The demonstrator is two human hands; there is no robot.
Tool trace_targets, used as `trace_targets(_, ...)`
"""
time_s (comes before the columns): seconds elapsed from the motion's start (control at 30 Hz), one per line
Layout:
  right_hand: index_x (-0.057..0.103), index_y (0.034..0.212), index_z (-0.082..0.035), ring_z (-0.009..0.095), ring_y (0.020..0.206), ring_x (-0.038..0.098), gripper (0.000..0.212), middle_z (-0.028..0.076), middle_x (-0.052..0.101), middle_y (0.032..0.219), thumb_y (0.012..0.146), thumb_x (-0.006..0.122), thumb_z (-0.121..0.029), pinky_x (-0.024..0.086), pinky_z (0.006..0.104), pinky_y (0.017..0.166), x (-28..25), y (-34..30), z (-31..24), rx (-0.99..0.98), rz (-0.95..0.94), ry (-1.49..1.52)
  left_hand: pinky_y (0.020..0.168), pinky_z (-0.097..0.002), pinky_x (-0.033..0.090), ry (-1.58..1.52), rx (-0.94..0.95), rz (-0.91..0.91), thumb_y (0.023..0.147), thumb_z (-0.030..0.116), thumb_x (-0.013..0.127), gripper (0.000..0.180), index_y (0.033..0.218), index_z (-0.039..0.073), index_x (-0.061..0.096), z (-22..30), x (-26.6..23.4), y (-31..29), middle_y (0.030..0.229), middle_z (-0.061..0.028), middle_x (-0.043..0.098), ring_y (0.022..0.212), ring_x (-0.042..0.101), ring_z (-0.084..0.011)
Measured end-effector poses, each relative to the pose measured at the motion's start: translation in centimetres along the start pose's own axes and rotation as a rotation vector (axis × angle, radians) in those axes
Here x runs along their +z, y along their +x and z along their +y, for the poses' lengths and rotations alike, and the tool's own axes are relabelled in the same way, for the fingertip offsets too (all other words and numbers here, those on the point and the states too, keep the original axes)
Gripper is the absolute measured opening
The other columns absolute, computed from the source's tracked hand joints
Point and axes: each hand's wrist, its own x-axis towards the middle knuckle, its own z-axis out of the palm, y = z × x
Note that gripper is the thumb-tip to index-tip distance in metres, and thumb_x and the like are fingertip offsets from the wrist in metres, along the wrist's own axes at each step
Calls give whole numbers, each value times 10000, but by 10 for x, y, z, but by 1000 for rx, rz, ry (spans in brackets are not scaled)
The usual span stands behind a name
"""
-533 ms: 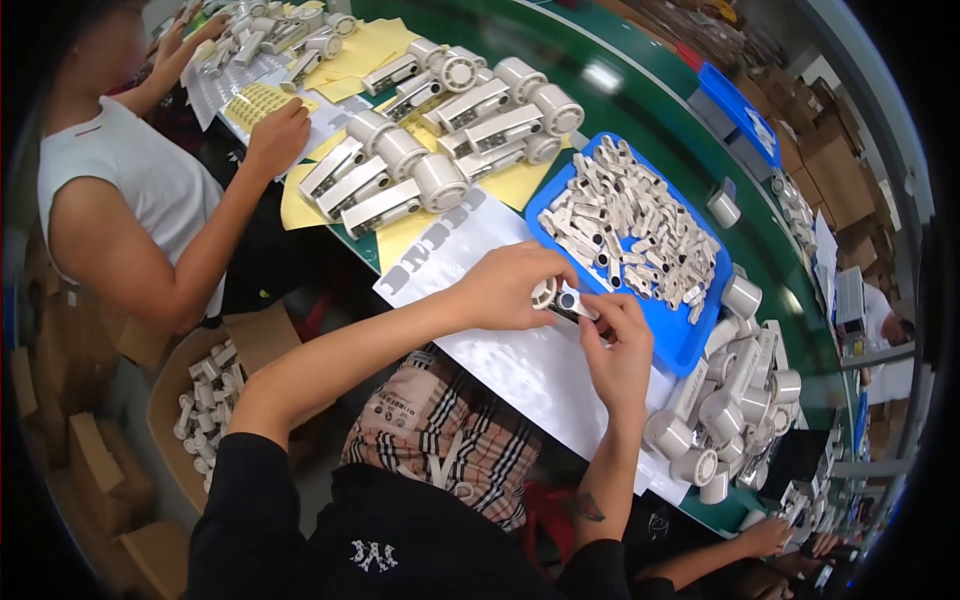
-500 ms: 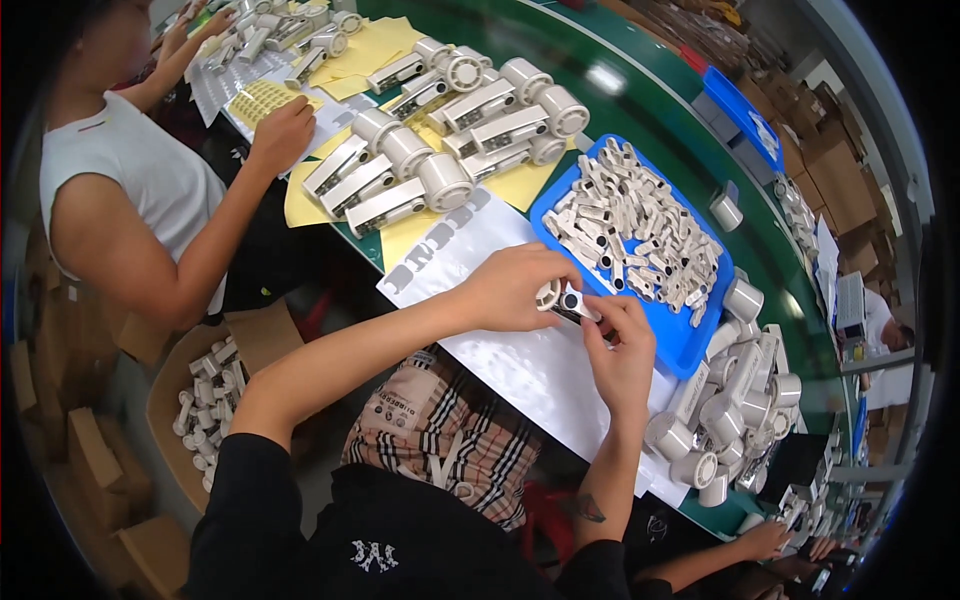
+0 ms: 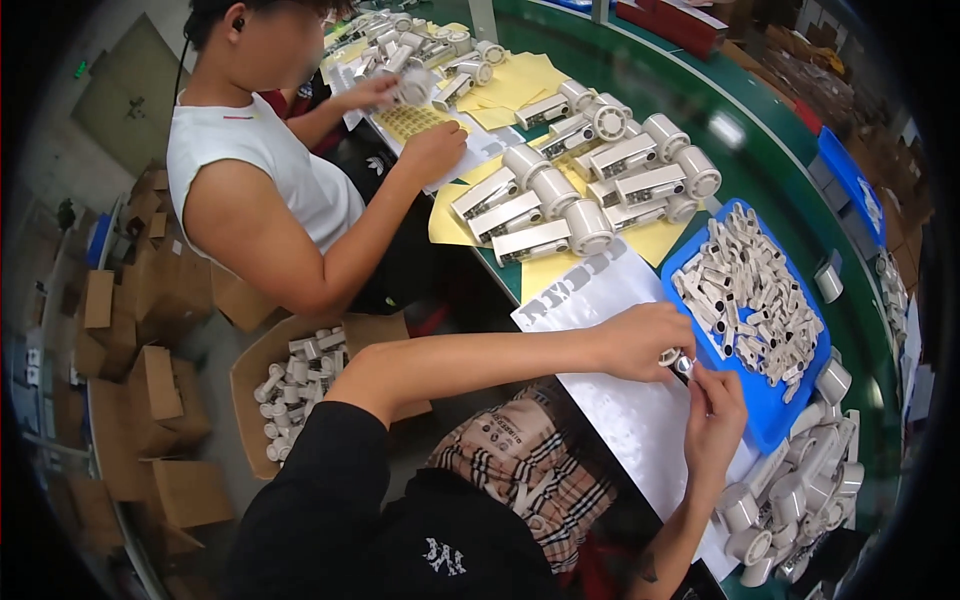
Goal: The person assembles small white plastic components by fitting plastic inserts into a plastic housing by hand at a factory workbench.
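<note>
Both hands work on one white plastic device (image 3: 677, 362) with a round vented head, held low over a white sheet (image 3: 640, 415). My left hand (image 3: 640, 340) is closed around its head end, which hides most of it. The fingertips of my right hand (image 3: 716, 398) pinch the other end, where a small dark and shiny spot shows. What lies under the right fingertips is hidden. Just beyond the hands stands a blue tray (image 3: 768, 425) heaped with slim white plastic parts (image 3: 750, 300), several showing black round spots.
Similar white devices lie in rows on yellow paper (image 3: 455, 215) at the left, and another pile (image 3: 790, 495) sits at the right. A co-worker (image 3: 270, 190) in white handles a sheet of yellow stickers (image 3: 410, 122). A cardboard box (image 3: 250, 400) of white devices stands on the floor.
My view has swung left, so the table and tray appear farther right. Both hands still hold the device together. The co-worker's far hand now shows, blurred, with something greyish in it.
</note>
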Motion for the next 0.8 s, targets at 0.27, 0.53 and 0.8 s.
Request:
trace_targets(0.27, 691, 926, -17, 286, 879, 601, 150, 107, 621, 902, 776, 694, -23, 487, 334, 717, -5, 6, 3, -96, -113, -157, 848, -366, 458, 127, 57, 29, 648, 159, 784, 354, 974, 92, 664, 4, -4, -12, 961, -44, 608, 983, 559, -258)
trace_targets(0.53, 537, 1251, -24, 285, 1005, 578, 578, 151, 586, 1157, 717, 747, -94, 459, 357, 901, 8, -21, 29, 42, -315, 249, 852, -413, 407, 261, -44, 41, 634, 183, 795, 311, 871, 129, 601, 39, 10, -44, 1061, -17, 606, 1013, 541, -269)
trace_targets(0.8, 550, 1255, -18, 324, 1061, 536, 604, 157, 590, 1175, 714, 771, -169, 429, 393, 928, 16, -19, 50, -136, -208, 69, 774, -379, 381, 342, -272, -115, 602, 248, 817, 404, 875, 155, 534, 33, 19, -16, 820, 23, 613, 895, 549, -238)
